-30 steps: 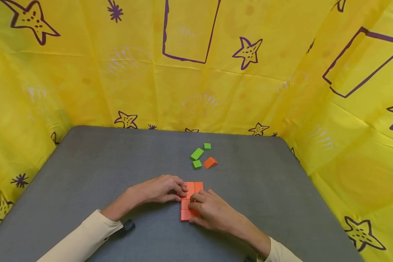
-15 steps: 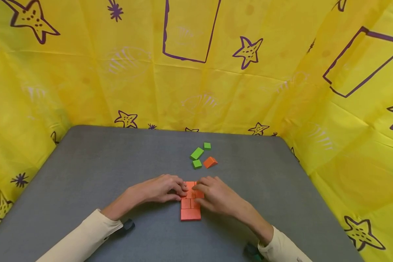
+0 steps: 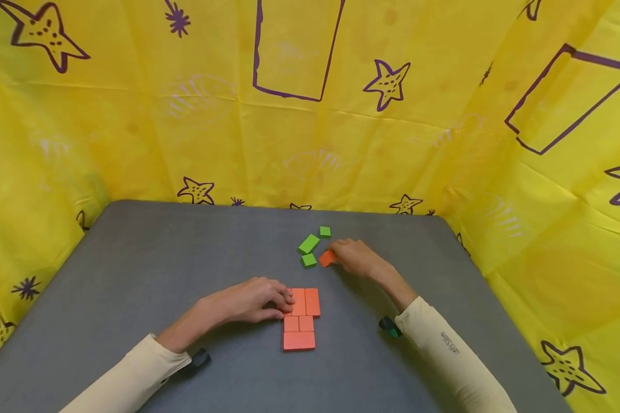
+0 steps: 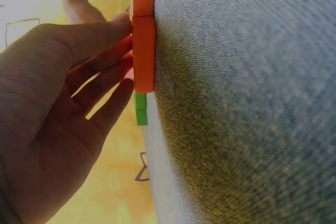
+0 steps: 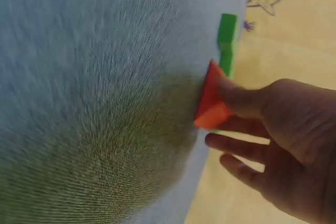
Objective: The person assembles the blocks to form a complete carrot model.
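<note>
Our right hand [image 3: 359, 257] has left the orange slab [image 3: 301, 319] and now pinches the orange wedge [image 3: 328, 257] beside the green blocks [image 3: 309, 244] (far mid-desk); our left hand [image 3: 248, 298] steadies the slab, fingers straight.

Green blocks [image 3: 309, 244] crowd the orange wedge's [image 3: 326, 258] left; its right lies open.

2 cream long sleeves [image 3: 134, 373], bare hands.
</note>
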`<state>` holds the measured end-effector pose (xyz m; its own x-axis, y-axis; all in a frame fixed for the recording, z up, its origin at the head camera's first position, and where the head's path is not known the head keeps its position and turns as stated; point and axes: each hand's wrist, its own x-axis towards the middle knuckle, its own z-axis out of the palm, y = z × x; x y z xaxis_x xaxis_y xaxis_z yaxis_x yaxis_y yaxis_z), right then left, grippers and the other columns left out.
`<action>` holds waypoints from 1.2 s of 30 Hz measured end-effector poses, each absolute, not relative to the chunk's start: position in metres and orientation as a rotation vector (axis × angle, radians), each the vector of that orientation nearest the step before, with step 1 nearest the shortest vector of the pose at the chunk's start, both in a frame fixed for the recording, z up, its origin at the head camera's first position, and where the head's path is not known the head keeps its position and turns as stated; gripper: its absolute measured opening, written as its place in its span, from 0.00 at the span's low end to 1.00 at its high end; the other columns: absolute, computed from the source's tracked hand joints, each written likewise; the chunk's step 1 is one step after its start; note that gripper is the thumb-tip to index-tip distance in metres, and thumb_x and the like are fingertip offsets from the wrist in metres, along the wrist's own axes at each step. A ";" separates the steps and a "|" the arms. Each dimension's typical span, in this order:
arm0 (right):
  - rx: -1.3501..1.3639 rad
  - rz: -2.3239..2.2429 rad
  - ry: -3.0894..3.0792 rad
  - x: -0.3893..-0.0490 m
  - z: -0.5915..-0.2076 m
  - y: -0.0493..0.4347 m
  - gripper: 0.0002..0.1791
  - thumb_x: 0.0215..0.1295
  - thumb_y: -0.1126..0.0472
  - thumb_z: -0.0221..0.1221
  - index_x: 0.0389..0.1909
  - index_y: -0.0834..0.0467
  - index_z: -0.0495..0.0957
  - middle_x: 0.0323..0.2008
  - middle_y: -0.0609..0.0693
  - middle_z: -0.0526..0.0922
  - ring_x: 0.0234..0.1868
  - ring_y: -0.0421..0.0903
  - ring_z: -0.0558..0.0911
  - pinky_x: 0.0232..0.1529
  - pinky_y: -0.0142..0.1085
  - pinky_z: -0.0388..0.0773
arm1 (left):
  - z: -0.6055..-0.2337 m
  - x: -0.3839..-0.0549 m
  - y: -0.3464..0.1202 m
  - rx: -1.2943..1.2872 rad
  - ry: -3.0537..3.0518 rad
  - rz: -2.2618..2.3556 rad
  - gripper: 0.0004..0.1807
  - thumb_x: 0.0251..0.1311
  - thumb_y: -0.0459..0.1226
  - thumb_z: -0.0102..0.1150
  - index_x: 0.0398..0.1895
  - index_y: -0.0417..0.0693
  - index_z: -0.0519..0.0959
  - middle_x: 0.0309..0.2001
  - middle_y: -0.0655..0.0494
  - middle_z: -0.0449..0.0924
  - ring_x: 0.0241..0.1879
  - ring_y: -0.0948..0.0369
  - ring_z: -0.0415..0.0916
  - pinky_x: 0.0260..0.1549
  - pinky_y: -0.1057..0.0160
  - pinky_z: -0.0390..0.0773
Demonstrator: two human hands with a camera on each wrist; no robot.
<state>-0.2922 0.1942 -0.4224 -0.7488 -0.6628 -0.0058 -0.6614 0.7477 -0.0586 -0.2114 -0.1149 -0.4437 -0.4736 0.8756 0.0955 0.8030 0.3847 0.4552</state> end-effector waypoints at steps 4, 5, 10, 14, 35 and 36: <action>-1.050 0.014 3.060 -0.280 -0.428 0.198 0.17 0.60 0.59 0.76 0.38 0.57 0.76 0.30 0.51 0.82 0.34 0.51 0.81 0.39 0.46 0.77 | -0.445 -0.210 -0.114 1.546 2.481 0.674 0.13 0.68 0.36 0.68 0.54 0.49 0.89 0.55 0.57 0.89 0.61 0.56 0.84 0.62 0.53 0.83; -1.049 0.029 3.085 -0.276 -0.428 0.200 0.19 0.56 0.59 0.78 0.37 0.57 0.75 0.29 0.51 0.82 0.34 0.50 0.81 0.39 0.46 0.76 | -0.445 -0.210 -0.114 1.552 2.487 0.670 0.13 0.67 0.36 0.68 0.53 0.49 0.89 0.55 0.57 0.89 0.61 0.56 0.84 0.62 0.53 0.83; -1.067 0.008 3.088 -0.265 -0.426 0.210 0.25 0.45 0.52 0.83 0.37 0.56 0.79 0.33 0.49 0.83 0.37 0.49 0.80 0.40 0.45 0.76 | -0.443 -0.210 -0.116 1.566 2.506 0.656 0.13 0.67 0.36 0.68 0.53 0.50 0.89 0.55 0.57 0.89 0.61 0.57 0.84 0.62 0.53 0.83; -0.957 -0.124 3.066 -0.264 -0.423 0.215 0.26 0.52 0.46 0.79 0.43 0.57 0.81 0.38 0.50 0.84 0.41 0.48 0.80 0.42 0.45 0.74 | -0.443 -0.210 -0.116 1.581 2.503 0.659 0.12 0.68 0.36 0.68 0.53 0.49 0.89 0.55 0.56 0.89 0.61 0.56 0.84 0.61 0.53 0.84; -1.459 -0.301 2.920 -0.163 -0.391 0.179 0.15 0.55 0.50 0.78 0.37 0.52 0.86 0.33 0.42 0.81 0.34 0.35 0.75 0.39 0.29 0.74 | -0.442 -0.209 -0.110 1.571 2.517 0.620 0.12 0.68 0.37 0.68 0.52 0.47 0.89 0.53 0.55 0.89 0.59 0.58 0.85 0.60 0.55 0.85; -1.501 -0.316 2.901 -0.156 -0.391 0.176 0.16 0.55 0.49 0.79 0.37 0.51 0.85 0.32 0.41 0.81 0.34 0.35 0.74 0.39 0.29 0.72 | -0.442 -0.209 -0.110 1.574 2.516 0.619 0.12 0.68 0.37 0.68 0.52 0.47 0.89 0.54 0.55 0.89 0.59 0.57 0.85 0.60 0.55 0.85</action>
<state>-0.1563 0.1764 -0.3907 -0.5738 -0.7913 0.2110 -0.8182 0.5652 -0.1056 -0.2094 -0.1098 -0.4422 -0.4563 0.8817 0.1200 0.8367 0.3792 0.3950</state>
